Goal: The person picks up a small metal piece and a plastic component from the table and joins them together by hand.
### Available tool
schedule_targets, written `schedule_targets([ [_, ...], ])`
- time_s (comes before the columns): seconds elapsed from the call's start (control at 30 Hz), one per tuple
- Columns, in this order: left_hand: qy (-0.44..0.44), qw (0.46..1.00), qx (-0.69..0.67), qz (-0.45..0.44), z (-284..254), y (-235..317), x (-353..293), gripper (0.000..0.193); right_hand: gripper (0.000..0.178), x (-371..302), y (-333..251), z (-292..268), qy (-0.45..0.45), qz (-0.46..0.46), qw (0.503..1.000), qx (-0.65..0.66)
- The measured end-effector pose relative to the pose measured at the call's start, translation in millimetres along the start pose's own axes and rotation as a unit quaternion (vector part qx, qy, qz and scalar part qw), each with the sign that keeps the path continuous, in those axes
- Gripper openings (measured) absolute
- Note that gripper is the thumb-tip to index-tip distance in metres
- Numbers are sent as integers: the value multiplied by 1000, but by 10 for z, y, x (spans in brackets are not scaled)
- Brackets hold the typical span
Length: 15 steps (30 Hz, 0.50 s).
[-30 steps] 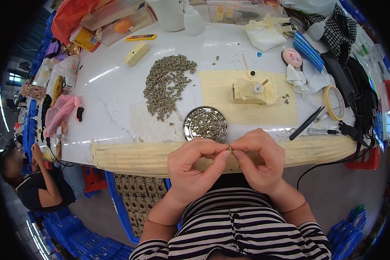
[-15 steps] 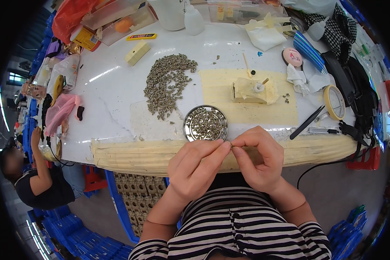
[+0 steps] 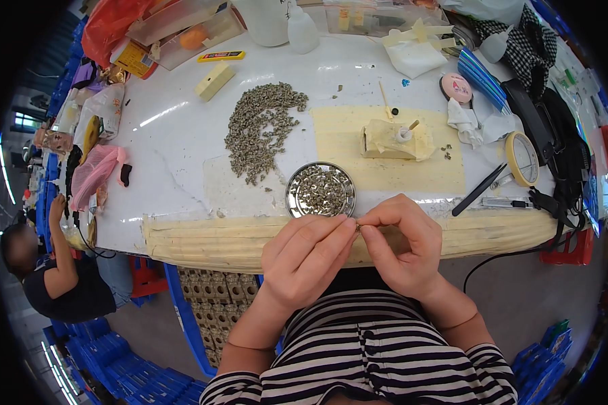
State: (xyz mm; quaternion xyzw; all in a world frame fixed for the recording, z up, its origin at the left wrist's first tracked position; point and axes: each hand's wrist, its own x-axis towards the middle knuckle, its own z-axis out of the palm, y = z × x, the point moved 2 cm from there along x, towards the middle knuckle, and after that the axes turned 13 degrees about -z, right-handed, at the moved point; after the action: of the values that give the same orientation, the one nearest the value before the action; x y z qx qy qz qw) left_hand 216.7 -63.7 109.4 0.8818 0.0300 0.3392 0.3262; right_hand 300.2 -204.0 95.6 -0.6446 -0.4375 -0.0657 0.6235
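My left hand (image 3: 305,260) and my right hand (image 3: 407,244) meet fingertip to fingertip above the padded front edge of the table. Both are closed in a pinch on a tiny metal part (image 3: 358,227), mostly hidden by the fingers. Just beyond them stands a round shiny metal dish (image 3: 292,202) holding many small grey-brown metal parts (image 3: 319,191). Farther back and to the left, a loose pile of the same small parts (image 3: 257,128) lies on the white table. Right of the dish, a tape-covered block (image 3: 388,145) carries a small white nozzle-like piece (image 3: 403,135).
Black tweezers (image 3: 478,191), a tape roll (image 3: 521,159) and a slim cutter (image 3: 505,203) lie on the right. A cream block (image 3: 214,82) and a yellow case (image 3: 221,57) sit at the back left. Below the table is a blue crate (image 3: 182,304) of metal parts. Another person (image 3: 67,277) sits at far left.
My hands stay almost in place, with only a slight shift of the fingers around the tiny part. The other things on the table have not visibly moved.
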Motion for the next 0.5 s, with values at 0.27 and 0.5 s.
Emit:
schedule_targets([
  [0.27, -9, 994, -105, -26, 31, -40, 14, 26, 7, -2, -3, -30, -3, 73, 996, 55],
  [0.5, 0, 988, -137, -66, 44, -61, 13, 23, 7, -55, 42, -3, 26, 65, 995, 74],
])
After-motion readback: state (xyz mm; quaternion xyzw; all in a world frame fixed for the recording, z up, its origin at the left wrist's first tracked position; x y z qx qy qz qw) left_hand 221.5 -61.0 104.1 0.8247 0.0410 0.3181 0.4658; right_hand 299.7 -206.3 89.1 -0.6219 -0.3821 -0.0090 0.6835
